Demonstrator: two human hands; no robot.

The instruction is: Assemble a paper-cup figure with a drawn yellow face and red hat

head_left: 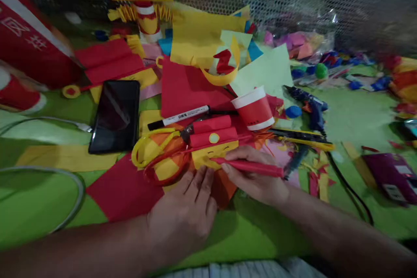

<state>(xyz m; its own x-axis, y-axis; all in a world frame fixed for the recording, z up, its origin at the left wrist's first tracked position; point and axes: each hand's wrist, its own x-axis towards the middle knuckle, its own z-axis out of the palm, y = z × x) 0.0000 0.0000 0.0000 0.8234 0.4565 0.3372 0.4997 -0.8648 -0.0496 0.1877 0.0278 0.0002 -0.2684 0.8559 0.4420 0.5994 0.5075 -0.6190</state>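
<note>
My right hand (260,182) is closed round a red marker pen (254,166). Its tip touches or nearly touches the yellow paper face (202,159), which bears drawn eyes and a red paper hat (208,139) with a pale yellow disc. Fingertips of my left hand (185,215) lie flat along the face's lower edge, fingers stretched out. Just left of the face are scissors (140,154) with yellow and red-orange handles. Above the hat lies a whiteboard marker (185,116) with a black cap. Part of the face's right side is hidden behind my right hand.
A red-and-white paper cup (254,108) and a yellow utility knife (302,137) lie right of the hat. Behind the knife is a blue glue gun (309,104). Left are a phone (115,117) and cable (74,182). A finished-looking paper figure (148,21) stands at the back.
</note>
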